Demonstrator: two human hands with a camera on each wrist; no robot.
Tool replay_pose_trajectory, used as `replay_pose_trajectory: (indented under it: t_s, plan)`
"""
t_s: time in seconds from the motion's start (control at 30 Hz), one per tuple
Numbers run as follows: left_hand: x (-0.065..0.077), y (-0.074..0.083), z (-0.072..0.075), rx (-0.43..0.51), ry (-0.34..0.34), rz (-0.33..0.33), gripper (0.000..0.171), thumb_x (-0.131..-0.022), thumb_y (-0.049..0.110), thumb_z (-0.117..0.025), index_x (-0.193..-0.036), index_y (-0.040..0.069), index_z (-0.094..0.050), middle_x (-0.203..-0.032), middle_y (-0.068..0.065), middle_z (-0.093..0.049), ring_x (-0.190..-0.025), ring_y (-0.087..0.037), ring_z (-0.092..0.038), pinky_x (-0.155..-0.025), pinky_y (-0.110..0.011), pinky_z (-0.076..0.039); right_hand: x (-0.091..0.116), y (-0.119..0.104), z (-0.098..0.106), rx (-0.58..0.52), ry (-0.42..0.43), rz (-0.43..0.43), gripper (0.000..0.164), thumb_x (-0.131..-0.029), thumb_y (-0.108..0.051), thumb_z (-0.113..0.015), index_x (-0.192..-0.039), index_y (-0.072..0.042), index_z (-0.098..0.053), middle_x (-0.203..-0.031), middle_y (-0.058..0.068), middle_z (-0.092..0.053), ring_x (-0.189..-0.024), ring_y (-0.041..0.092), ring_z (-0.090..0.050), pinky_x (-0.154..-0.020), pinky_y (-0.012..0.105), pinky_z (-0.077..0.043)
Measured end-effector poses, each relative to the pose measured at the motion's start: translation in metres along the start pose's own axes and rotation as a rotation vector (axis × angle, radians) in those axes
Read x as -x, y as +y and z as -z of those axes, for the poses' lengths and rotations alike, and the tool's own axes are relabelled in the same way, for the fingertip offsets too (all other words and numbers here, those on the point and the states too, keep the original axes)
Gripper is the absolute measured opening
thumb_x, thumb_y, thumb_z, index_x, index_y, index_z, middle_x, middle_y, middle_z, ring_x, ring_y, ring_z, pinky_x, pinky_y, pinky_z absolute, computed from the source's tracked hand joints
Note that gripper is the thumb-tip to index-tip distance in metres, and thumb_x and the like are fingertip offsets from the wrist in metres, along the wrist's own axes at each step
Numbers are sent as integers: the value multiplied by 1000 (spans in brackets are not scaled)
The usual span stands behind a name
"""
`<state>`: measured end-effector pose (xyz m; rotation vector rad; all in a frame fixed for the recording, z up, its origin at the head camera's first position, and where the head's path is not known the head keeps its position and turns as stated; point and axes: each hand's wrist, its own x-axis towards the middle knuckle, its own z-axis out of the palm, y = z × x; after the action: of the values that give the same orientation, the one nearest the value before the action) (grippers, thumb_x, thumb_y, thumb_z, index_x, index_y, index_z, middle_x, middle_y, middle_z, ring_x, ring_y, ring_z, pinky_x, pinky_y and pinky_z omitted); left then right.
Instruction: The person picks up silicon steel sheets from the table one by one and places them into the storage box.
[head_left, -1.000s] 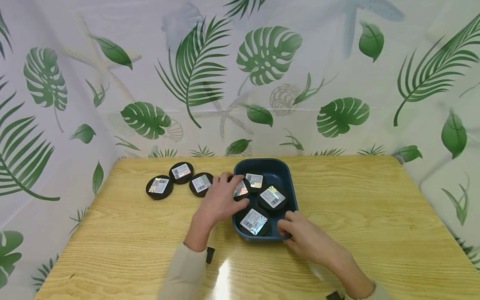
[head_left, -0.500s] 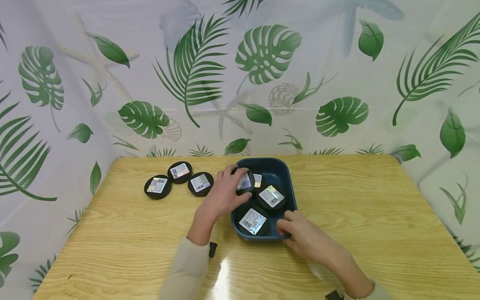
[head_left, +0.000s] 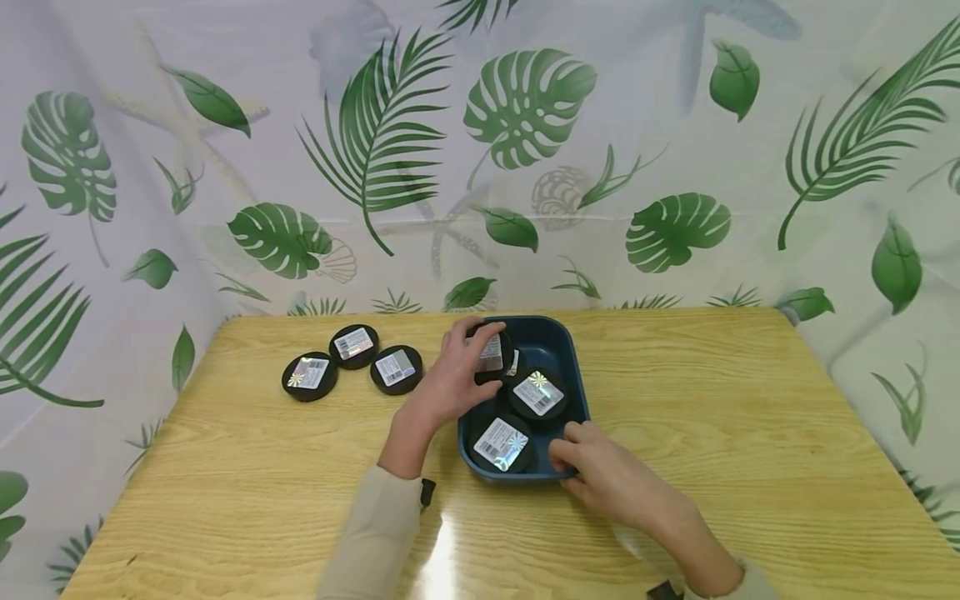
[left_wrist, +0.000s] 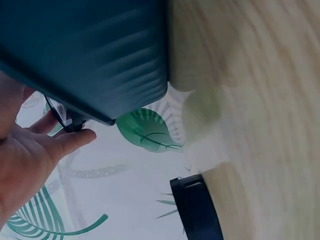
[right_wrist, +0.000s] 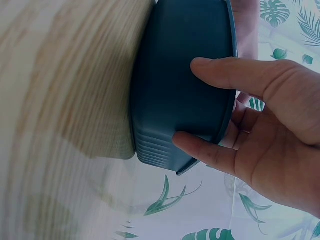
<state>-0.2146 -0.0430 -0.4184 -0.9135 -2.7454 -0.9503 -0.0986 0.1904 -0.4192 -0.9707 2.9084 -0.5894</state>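
Note:
My left hand (head_left: 450,375) holds a flat round black disc (head_left: 491,353) with a white barcode label, between thumb and fingers, over the back left part of a dark blue tray (head_left: 553,335). That disc overlaps another in the tray, of which only a label edge (head_left: 513,363) shows. Two more labelled discs lie inside, one at the middle (head_left: 537,393) and one at the front left (head_left: 501,445). At the tray's near right corner my right hand (head_left: 611,475) grips the rim; in the right wrist view its thumb (right_wrist: 215,72) presses the outer wall.
Left of the tray, three similar black discs, one at the far left (head_left: 309,377), one at the back (head_left: 354,347) and one nearest the tray (head_left: 396,370), lie on the wooden table (head_left: 720,400). A leaf-printed cloth (head_left: 420,167) hangs behind the table.
My left hand has moved the held disc toward the back of the tray, covering more of the disc there. The right hand keeps its grip on the corner.

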Motion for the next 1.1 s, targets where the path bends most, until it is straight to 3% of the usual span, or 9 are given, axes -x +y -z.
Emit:
replay_pose_trajectory:
  t_s: [0.47, 0.87, 1.1]
  plan:
    - [-16, -10, -12, -76, -6, -80, 72, -83, 6, -79, -145, 14, -41, -151, -24, -28, -137, -42, -32, -101, -51, -44, 0, 0, 0, 5, -23, 1, 32, -78, 1, -79, -81, -19, -55, -82, -8, -41, -77, 11, -39, -66, 24, -40]
    - [-27, -12, -15, -119, -164, -37, 69, -88, 9, -75, -148, 17, -41, -155, -21, -26, -141, -40, -30, -104, -49, -42, 3, 0, 2, -24, -16, -2, 32, -79, 2, -79, -81, -19, -55, -82, -8, -41, -77, 10, -37, -66, 23, -40]
    - [-32, -15, -17, -148, -233, -53, 69, -89, 12, -75, -148, 18, -40, -154, -21, -28, -141, -41, -30, -106, -52, -39, 2, -1, 3, -30, -31, -16, 32, -79, 2, -79, -81, -19, -55, -83, -8, -41, -78, 11, -38, -66, 23, -40]
